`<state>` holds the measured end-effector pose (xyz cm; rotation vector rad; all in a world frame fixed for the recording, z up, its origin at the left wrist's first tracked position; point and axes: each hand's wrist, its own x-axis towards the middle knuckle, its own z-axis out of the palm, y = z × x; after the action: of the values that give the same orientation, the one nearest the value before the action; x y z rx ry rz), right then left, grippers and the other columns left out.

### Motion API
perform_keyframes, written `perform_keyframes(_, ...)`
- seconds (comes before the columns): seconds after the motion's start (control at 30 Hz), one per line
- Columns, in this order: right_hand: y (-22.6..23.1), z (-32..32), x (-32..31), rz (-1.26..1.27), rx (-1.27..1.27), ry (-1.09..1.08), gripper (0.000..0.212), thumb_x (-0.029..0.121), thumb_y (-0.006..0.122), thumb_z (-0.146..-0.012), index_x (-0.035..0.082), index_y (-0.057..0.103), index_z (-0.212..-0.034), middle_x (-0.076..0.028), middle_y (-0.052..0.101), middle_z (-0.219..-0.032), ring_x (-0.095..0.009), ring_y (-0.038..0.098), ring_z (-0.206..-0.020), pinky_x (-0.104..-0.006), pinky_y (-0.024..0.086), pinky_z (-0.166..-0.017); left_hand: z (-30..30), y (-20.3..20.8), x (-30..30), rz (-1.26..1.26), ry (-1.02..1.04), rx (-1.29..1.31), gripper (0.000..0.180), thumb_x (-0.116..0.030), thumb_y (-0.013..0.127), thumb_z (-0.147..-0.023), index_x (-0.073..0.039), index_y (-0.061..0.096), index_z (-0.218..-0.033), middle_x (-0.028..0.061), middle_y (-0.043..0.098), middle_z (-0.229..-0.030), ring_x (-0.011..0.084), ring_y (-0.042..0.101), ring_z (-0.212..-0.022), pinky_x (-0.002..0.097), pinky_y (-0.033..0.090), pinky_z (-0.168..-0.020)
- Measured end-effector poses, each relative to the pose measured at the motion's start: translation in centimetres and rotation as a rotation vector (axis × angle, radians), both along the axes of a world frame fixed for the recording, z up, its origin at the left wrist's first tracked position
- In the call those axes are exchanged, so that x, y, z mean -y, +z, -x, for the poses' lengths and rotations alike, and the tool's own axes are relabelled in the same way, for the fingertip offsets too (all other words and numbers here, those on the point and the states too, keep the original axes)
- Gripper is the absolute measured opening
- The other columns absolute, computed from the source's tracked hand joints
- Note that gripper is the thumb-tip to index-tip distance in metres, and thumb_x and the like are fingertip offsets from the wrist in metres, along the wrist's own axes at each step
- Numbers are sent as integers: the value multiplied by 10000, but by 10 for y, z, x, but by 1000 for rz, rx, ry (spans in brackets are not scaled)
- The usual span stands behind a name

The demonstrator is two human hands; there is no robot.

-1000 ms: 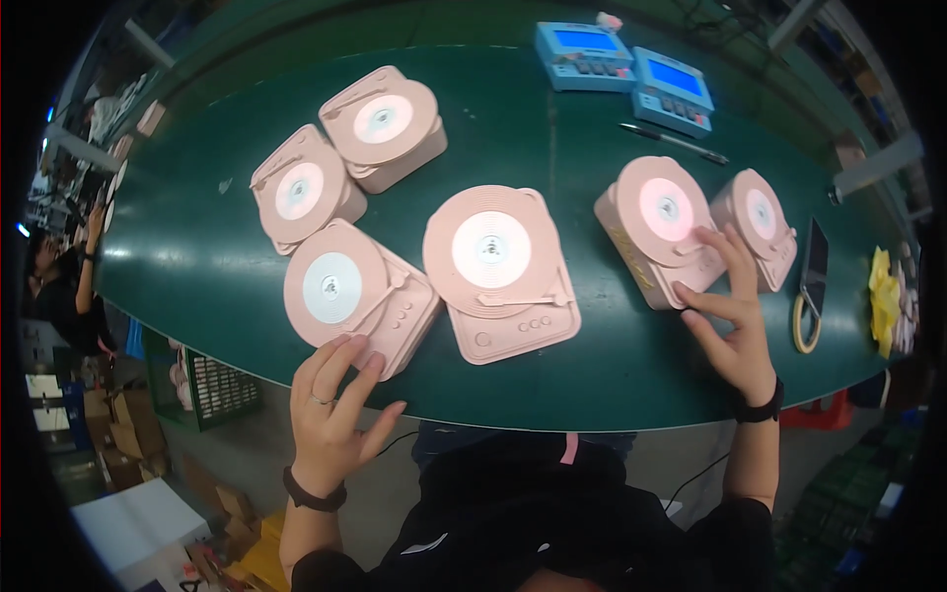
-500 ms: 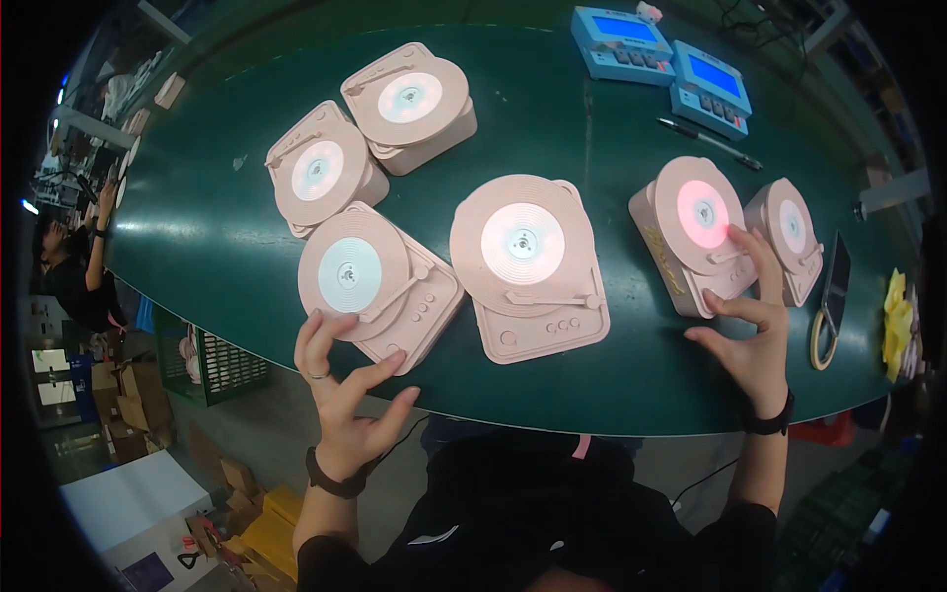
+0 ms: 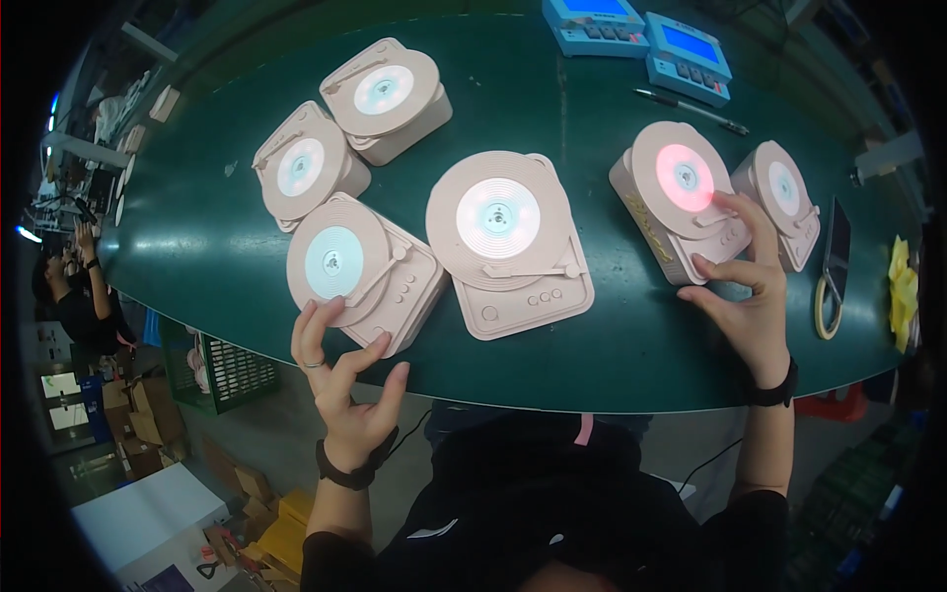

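Several pale pink toy-sized record players with lit discs stand on the green table. My left hand point(image 3: 350, 395) has its fingers spread at the near corner of the left record player point(image 3: 330, 264). Its fingertips touch the disc's edge and the round knob, with the thumb apart. My right hand point(image 3: 750, 296) is at a right-hand record player point(image 3: 683, 178) whose disc glows pink. There, thumb and index finger close on the near corner, and another fingertip rests by the disc and tonearm. Between my hands sits a larger-looking record player point(image 3: 500, 219), untouched.
Two more record players point(image 3: 383, 91) point(image 3: 301, 168) stand at the far left, another point(image 3: 781, 187) at the right. Blue devices with screens point(image 3: 689, 59) and a pen point(image 3: 691, 111) lie beyond. A tape roll point(image 3: 827, 308) is at right. Another person point(image 3: 84, 286) works at far left.
The whole view has shifted, with the table items sitting slightly higher in it. My right thumb and index finger have drawn closer together at the record player's corner. The left hand remains at its record player.
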<state>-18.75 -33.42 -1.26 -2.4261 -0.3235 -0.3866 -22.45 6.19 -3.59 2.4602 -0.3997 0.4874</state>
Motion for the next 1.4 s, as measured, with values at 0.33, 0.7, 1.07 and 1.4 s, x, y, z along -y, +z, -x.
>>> perform_keyframes(0.33, 0, 0, -2, 14, 21, -6, 275, 203, 887, -580, 137, 771, -821, -123, 544, -1341, -352, 421, -1313, -478, 294, -1109, -3, -4, 1, 61, 25, 28, 247, -76, 774, -628, -113, 711, -865, 189, 489, -1341, 400, 358, -1312, 477, 264, -1087)
perform_keyframes(0.7, -3, 1, -1, -11, 25, -18, 269, 181, 892, -563, 118, 761, -789, -113, 553, -1301, -354, 426, -1298, -468, 324, -1087, -3, -5, 0, 56, 5, 39, 240, -114, 763, -655, -87, 682, -879, 193, 461, -1374, 395, 350, -1333, 485, 249, -1102)
perform_keyframes(1.07, -1, -2, -6, -49, 55, -54, 264, 150, 887, -550, 86, 760, -772, -121, 559, -1217, -360, 457, -1242, -455, 359, -1048, -17, 10, -24, 362, 164, -237, 1112, -323, 862, -634, -52, 209, -1493, 188, 312, -1456, 312, 378, -1319, 431, 309, -1072)
perform_keyframes(1.4, 5, -1, 0, -50, 92, 16, 231, 136, 884, -567, 51, 750, -735, -130, 570, -1191, -346, 474, -1209, -420, 387, -999, -36, 14, 1, 490, -48, -378, 1248, -305, 846, -578, -26, 64, -1511, 180, 358, -1399, 284, 427, -1257, 394, 337, -1055)
